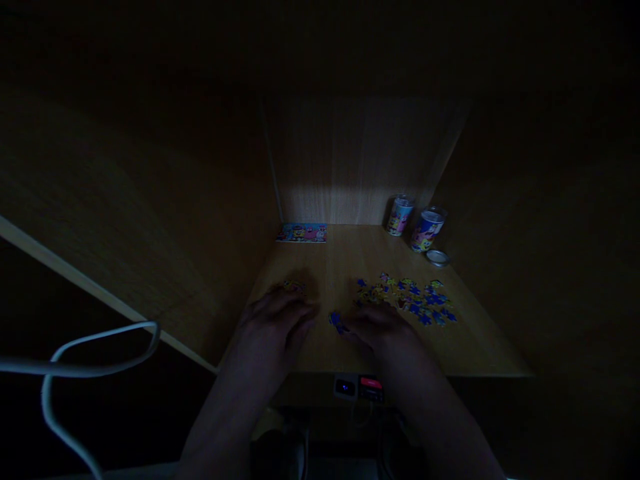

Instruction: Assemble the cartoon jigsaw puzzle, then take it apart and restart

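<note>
Left hand (277, 321) lay flat, open, on the dim surface (345, 257); right hand (384, 331), grip unclear, touched a blue puzzle piece (337, 321), likely mid-assembly.

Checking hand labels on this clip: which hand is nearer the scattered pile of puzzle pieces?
Right. The right hand lies at the near-left edge of the pile, about touching it; the left hand rests flat farther left, apart from it.

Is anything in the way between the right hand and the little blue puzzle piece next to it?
No, nothing visible. The small blue puzzle piece lies on the wooden desk at the fingertips of the right hand. The left hand rests on its other side, and the scattered pile of puzzle pieces lies farther back.
</note>
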Demonstrator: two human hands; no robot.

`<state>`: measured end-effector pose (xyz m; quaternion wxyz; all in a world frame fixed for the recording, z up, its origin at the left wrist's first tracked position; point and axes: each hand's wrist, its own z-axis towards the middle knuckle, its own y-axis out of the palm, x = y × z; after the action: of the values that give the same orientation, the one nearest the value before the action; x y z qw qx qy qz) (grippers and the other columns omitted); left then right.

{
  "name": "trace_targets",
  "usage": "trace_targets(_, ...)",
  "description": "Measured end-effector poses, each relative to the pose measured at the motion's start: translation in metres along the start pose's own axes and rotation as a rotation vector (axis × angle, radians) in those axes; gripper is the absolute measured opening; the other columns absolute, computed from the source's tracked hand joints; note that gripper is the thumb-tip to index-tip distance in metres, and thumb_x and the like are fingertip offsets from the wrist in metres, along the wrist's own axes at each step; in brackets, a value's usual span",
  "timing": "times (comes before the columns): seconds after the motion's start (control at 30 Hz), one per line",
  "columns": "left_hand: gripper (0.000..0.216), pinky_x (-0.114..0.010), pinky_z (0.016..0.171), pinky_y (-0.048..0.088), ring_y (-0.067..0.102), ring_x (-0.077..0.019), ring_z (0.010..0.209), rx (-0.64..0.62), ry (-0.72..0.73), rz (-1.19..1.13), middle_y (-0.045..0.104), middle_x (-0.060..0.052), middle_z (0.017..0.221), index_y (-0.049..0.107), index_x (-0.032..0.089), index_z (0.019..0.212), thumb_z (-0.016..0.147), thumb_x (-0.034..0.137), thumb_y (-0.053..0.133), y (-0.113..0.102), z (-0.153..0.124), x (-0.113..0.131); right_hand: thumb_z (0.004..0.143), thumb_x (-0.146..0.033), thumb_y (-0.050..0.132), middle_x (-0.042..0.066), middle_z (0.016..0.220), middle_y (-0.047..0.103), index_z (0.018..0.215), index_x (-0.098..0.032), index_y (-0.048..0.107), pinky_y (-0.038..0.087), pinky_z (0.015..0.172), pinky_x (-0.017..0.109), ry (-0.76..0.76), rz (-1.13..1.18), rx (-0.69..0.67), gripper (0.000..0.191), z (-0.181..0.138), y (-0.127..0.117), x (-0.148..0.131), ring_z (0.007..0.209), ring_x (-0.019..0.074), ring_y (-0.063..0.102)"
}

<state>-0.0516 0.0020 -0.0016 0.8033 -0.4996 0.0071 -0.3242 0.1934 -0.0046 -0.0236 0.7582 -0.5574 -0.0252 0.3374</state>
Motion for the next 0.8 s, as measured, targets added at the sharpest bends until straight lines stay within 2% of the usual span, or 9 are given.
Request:
trace_targets(0.1, 0.021, -0.053, 0.114, 0.053, 0.071, -0.0269, 0.118, -0.097, 0.129, -0.101, 0.080, -0.004, 0.125, 0.079, 0.027, 0.121, 0.103, 0.018, 0.072, 0.008, 0.005, 0.020, 0.096, -0.014, 0.079, 0.005, 0.107, 0.080, 0.104, -0.022, 0.083, 0.061, 0.097, 0.036, -0.016, 0.017, -0.038, 0.012, 0.001, -0.004, 0.001, 0.105, 0.0235, 0.074)
trace_targets(0.2, 0.019, -0.049, 0.107, 0.057, 0.072, -0.0260, 0.112, -0.214, 0.120, -0.141, 0.081, -0.004, 0.117, 0.078, 0.026, 0.119, 0.106, 0.018, 0.068, 0.016, 0.007, 0.032, 0.097, -0.009, 0.075, 0.006, 0.112, 0.080, 0.111, -0.023, 0.082, 0.060, 0.100, 0.035, -0.012, 0.031, -0.052, 0.021, -0.001, -0.009, 0.002, 0.109, 0.0227, 0.073)
trace_targets(0.27, 0.018, -0.050, 0.105, 0.057, 0.072, -0.0267, 0.113, -0.215, 0.107, -0.133, 0.080, -0.005, 0.118, 0.078, 0.025, 0.119, 0.107, 0.019, 0.066, 0.019, 0.007, 0.033, 0.098, -0.009, 0.073, 0.006, 0.113, 0.081, 0.113, -0.023, 0.082, 0.061, 0.098, 0.035, 0.009, 0.037, -0.026, 0.022, -0.001, -0.012, 0.005, 0.107, 0.0224, 0.074)
trace_targets(0.4, 0.021, -0.058, 0.115, 0.051, 0.067, -0.0308, 0.129, -0.152, 0.110, -0.067, 0.076, -0.006, 0.136, 0.077, 0.026, 0.124, 0.106, 0.023, 0.067, 0.023, 0.004, 0.026, 0.097, -0.013, 0.077, 0.005, 0.101, 0.084, 0.098, -0.023, 0.084, 0.062, 0.090, 0.037, 0.043, 0.050, -0.016, 0.013, -0.002, -0.015, 0.019, 0.095, 0.0230, 0.078)
trace_targets(0.47, 0.024, -0.060, 0.119, 0.049, 0.064, -0.0326, 0.135, -0.137, 0.109, -0.038, 0.074, -0.008, 0.142, 0.077, 0.026, 0.128, 0.105, 0.024, 0.069, 0.025, 0.003, 0.023, 0.097, -0.011, 0.074, 0.005, 0.109, 0.085, 0.103, -0.025, 0.086, 0.063, 0.094, 0.037, 0.035, 0.069, -0.016, 0.019, -0.004, -0.015, 0.028, 0.102, 0.0234, 0.079)
trace_targets(0.53, 0.027, -0.060, 0.120, 0.048, 0.061, -0.0331, 0.140, -0.132, 0.112, -0.022, 0.072, -0.009, 0.146, 0.076, 0.025, 0.131, 0.105, 0.025, 0.069, 0.027, 0.002, 0.021, 0.097, -0.008, 0.067, 0.005, 0.122, 0.083, 0.115, -0.029, 0.086, 0.063, 0.101, 0.037, 0.032, 0.086, -0.013, 0.034, -0.007, -0.015, 0.033, 0.114, 0.0230, 0.078)
trace_targets(0.63, 0.028, -0.060, 0.121, 0.047, 0.059, -0.0329, 0.142, -0.123, 0.138, -0.016, 0.069, -0.008, 0.150, 0.075, 0.026, 0.133, 0.106, 0.026, 0.068, 0.027, 0.002, 0.022, 0.096, -0.003, 0.059, 0.004, 0.131, 0.081, 0.124, -0.033, 0.084, 0.061, 0.107, 0.038, 0.035, 0.103, -0.026, 0.048, -0.010, -0.016, 0.033, 0.122, 0.0221, 0.075)
trace_targets(0.7, 0.029, -0.059, 0.121, 0.047, 0.059, -0.0315, 0.141, -0.139, 0.174, -0.033, 0.069, -0.006, 0.151, 0.075, 0.028, 0.134, 0.106, 0.024, 0.068, 0.027, 0.003, 0.026, 0.097, -0.001, 0.056, 0.006, 0.132, 0.080, 0.127, -0.030, 0.083, 0.060, 0.109, 0.038, 0.050, 0.108, -0.034, 0.049, -0.009, -0.018, 0.029, 0.122, 0.0219, 0.075)
trace_targets(0.8, 0.035, -0.058, 0.120, 0.047, 0.059, -0.0298, 0.139, -0.193, 0.204, -0.073, 0.069, -0.002, 0.150, 0.073, 0.032, 0.138, 0.105, 0.022, 0.069, 0.026, 0.004, 0.035, 0.100, -0.004, 0.057, 0.008, 0.125, 0.082, 0.123, -0.026, 0.082, 0.061, 0.105, 0.037, 0.083, 0.094, -0.034, 0.041, -0.007, -0.019, 0.025, 0.115, 0.0221, 0.077)
